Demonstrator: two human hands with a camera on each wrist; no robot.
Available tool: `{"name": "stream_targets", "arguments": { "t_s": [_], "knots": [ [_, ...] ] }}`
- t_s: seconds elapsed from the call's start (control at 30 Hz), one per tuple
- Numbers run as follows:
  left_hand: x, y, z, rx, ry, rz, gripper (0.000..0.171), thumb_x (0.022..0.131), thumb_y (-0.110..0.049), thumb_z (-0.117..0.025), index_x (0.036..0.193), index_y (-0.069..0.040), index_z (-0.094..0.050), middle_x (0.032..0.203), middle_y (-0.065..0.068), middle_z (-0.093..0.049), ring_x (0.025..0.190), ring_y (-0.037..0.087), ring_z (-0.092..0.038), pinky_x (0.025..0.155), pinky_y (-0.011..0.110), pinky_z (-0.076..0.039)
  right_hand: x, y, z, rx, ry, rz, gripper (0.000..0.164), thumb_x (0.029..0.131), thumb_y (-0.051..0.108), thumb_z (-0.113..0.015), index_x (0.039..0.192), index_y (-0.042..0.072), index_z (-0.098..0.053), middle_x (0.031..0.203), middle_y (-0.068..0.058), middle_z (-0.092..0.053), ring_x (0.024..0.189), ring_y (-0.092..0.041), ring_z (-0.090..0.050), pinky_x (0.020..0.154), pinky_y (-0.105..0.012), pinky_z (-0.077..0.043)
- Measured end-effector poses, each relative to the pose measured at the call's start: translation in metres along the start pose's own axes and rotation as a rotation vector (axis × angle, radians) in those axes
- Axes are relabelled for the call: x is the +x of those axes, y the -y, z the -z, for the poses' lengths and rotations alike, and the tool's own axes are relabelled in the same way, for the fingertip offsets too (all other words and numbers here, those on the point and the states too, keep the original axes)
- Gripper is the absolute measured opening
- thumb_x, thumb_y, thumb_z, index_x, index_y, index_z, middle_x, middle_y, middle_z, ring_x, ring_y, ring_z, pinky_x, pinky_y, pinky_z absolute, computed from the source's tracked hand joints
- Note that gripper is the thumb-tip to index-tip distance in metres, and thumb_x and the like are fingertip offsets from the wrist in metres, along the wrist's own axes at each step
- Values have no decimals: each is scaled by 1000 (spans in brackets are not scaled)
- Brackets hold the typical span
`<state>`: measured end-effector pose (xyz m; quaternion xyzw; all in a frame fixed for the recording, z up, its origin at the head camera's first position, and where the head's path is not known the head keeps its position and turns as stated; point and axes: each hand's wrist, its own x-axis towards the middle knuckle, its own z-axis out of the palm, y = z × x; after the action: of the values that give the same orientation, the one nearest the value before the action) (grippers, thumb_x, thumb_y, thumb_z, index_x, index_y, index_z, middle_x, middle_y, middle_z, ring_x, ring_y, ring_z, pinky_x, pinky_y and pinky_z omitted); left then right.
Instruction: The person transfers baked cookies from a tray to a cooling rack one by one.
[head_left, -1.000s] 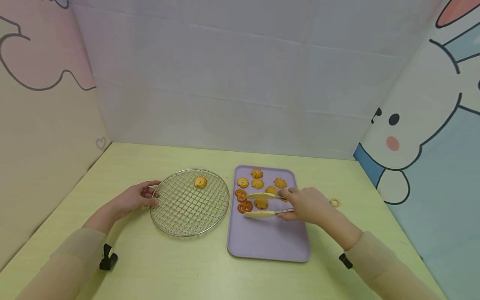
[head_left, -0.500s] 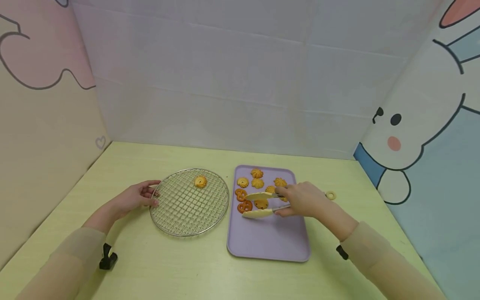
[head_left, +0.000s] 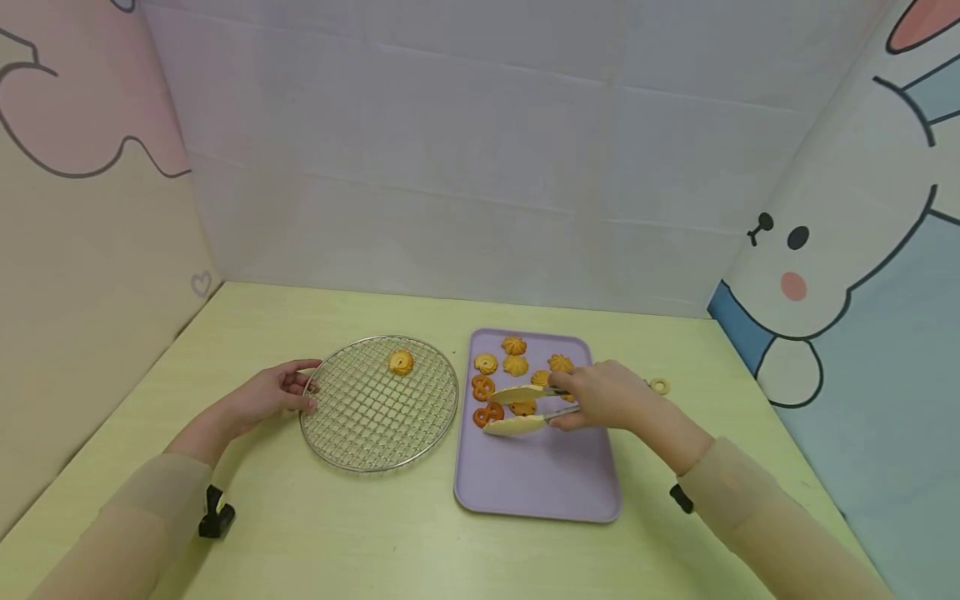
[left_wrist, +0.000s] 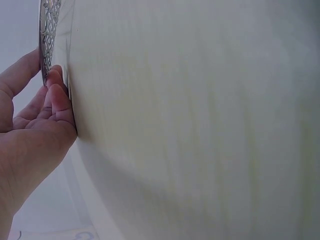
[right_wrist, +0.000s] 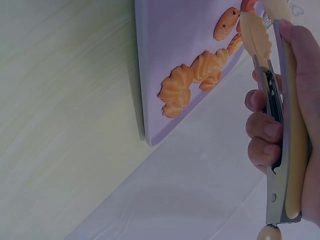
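Observation:
My left hand (head_left: pixel 268 402) pinches the left edge of a round wire rack (head_left: pixel 367 421), thumb on top and fingers beneath it in the left wrist view (left_wrist: pixel 37 107). One round golden cookie (head_left: pixel 401 362) lies on the rack. Over the lilac tray (head_left: pixel 536 492), my right hand (head_left: pixel 611 396) grips cream-tipped tongs (head_left: pixel 517 426) by their handles. The tong arms are spread, their tips at two pretzels (head_left: pixel 483 387) on the tray's left side. A spotted cookie (head_left: pixel 522 407) lies between the arms, partly covered. Whether the tips touch a pretzel is hard to tell.
Several shell-shaped and swirled cookies (head_left: pixel 515 366) lie on the far half of the tray. Rack and tray stand side by side on a pale yellow table (head_left: pixel 337 533). A back wall (head_left: pixel 480 167) and printed side walls enclose the table.
My right hand and the tongs have shifted slightly left and away from me. The lower pretzel appears nudged a little. My left hand and the rack have stayed in place.

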<state>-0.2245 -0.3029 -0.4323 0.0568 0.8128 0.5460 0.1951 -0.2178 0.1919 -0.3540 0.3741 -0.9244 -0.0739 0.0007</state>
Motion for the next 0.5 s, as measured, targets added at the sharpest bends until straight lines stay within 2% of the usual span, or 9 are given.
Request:
{"name": "stream_targets", "arguments": {
  "t_s": [0.5],
  "knots": [
    [1, 3, 1, -18, 6, -8, 81, 84, -4, -69, 147, 5, -19, 115, 17, -50, 95, 12, -51, 78, 21, -48, 0, -3, -2, -25, -25, 55, 45, 79, 55, -67, 101, 16, -60, 61, 12, -48, 49, -6, -40, 45, -28, -37]
  ]
}}
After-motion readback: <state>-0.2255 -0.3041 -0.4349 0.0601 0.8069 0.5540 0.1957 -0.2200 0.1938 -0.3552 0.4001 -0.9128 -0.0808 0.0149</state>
